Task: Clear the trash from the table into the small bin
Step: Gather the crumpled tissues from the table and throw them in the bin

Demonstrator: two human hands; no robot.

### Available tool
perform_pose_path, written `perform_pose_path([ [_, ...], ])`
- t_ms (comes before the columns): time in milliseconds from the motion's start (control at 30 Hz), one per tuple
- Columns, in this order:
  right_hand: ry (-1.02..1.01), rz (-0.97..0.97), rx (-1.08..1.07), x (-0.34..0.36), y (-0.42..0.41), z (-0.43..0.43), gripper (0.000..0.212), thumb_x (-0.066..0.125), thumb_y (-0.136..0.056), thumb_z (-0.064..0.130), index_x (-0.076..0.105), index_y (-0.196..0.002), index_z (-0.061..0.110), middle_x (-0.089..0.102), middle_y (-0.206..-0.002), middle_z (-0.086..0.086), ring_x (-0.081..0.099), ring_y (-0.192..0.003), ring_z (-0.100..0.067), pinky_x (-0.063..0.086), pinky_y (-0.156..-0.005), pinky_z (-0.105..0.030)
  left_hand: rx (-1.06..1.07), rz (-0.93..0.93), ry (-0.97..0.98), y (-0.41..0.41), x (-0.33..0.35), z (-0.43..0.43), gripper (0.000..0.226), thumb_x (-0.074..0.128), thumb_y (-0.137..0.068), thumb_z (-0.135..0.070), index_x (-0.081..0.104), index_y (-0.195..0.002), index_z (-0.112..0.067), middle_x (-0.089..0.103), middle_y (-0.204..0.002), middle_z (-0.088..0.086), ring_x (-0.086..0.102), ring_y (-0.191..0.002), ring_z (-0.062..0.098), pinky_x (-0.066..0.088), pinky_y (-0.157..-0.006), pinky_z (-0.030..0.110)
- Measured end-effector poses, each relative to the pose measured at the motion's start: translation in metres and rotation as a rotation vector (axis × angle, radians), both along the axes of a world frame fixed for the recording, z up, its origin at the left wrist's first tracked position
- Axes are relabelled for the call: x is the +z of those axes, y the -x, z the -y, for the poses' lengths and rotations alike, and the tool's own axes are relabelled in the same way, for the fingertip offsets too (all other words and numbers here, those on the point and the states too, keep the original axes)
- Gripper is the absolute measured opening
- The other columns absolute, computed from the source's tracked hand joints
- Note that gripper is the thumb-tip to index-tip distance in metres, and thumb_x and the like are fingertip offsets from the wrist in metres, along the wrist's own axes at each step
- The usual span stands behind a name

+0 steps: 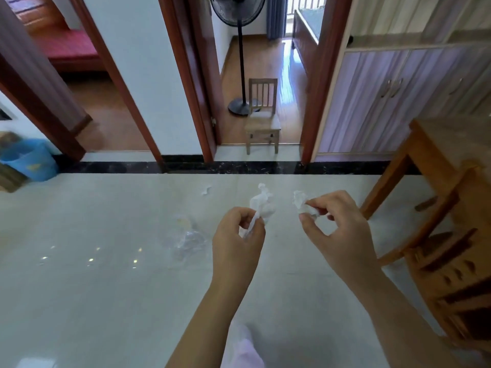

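My left hand [237, 239] pinches a crumpled white tissue [261, 203] between thumb and fingers, held up in front of me. My right hand [336, 229] pinches a second, smaller white tissue wad [301, 201]. Both hands hang over the pale glossy floor [106, 288]. A small white paper scrap [206, 189] lies on the floor ahead. A clear crumpled plastic wrapper [187, 241] lies left of my left hand. The small bin [30, 159], lined with a blue bag, stands at the far left by the wall.
A wooden table [438, 160] and chair [457, 274] fill the right side. Straight ahead a doorway holds a small wooden chair [263, 115] and a standing fan [240, 49]. A purple cabinet [385, 102] stands at back right.
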State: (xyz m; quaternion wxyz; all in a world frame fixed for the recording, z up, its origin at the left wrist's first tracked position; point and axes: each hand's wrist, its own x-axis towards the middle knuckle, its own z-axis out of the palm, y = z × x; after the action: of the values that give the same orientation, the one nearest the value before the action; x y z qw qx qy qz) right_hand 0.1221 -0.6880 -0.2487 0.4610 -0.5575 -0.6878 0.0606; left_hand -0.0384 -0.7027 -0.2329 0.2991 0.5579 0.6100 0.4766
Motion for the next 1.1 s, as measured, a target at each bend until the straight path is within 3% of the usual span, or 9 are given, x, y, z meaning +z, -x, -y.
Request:
perform_pose_path([
  [167,-0.025,0.007,-0.046,0.009,0.02,-0.085,0.015,0.071,-0.076,0.012,0.064,-0.086,0.004,0.059,-0.084,-0.006,0.049,-0.077,-0.007,0.041,-0.071,-0.006,-0.057,0.0,-0.025,0.021,0.002,-0.095,0.018,0.062,-0.084,-0.013,0.054,-0.072,-0.023,0.058,-0.07,-0.005,0.051,-0.07,0.006,0.036,-0.061,0.003],
  [400,0.04,-0.037,-0.141,0.0,0.007,-0.175,0.018,0.065,-0.076,0.022,0.064,-0.088,0.008,0.06,-0.086,-0.004,0.051,-0.075,-0.006,0.041,-0.073,-0.003,-0.146,-0.007,0.018,0.005,-0.01,-0.203,0.019,0.063,-0.084,-0.015,0.055,-0.071,-0.025,0.059,-0.069,-0.007,0.052,-0.071,0.005,0.037,-0.061,0.004],
  [833,-0.013,-0.099,-0.316,0.014,-0.125,-0.383,0.025,0.058,-0.079,0.031,0.063,-0.089,0.009,0.053,-0.088,0.002,0.046,-0.079,-0.003,0.037,-0.075,-0.003,-0.356,-0.073,-0.065,-0.138,0.013,-0.444,0.014,0.064,-0.083,-0.019,0.056,-0.075,-0.027,0.061,-0.075,-0.01,0.052,-0.072,-0.001,0.037,-0.061,0.005],
  [1000,0.097,-0.14,-0.401,0.015,-0.171,-0.442,0.025,0.06,-0.076,0.032,0.064,-0.089,0.012,0.057,-0.091,-0.001,0.052,-0.078,-0.011,0.036,-0.073,-0.002,-0.402,-0.052,-0.052,-0.186,0.01,-0.509,0.023,0.064,-0.083,-0.019,0.052,-0.072,-0.035,0.06,-0.073,-0.013,0.052,-0.071,-0.002,0.038,-0.06,0.005],
  [1100,0.129,-0.184,-0.426,0.01,-0.19,-0.475,0.018,0.063,-0.075,0.024,0.064,-0.088,0.012,0.057,-0.09,-0.001,0.048,-0.077,-0.004,0.033,-0.072,0.0,-0.435,-0.048,-0.04,-0.207,0.004,-0.545,0.025,0.064,-0.083,-0.018,0.051,-0.071,-0.035,0.059,-0.072,-0.012,0.053,-0.071,-0.002,0.04,-0.061,0.006],
])
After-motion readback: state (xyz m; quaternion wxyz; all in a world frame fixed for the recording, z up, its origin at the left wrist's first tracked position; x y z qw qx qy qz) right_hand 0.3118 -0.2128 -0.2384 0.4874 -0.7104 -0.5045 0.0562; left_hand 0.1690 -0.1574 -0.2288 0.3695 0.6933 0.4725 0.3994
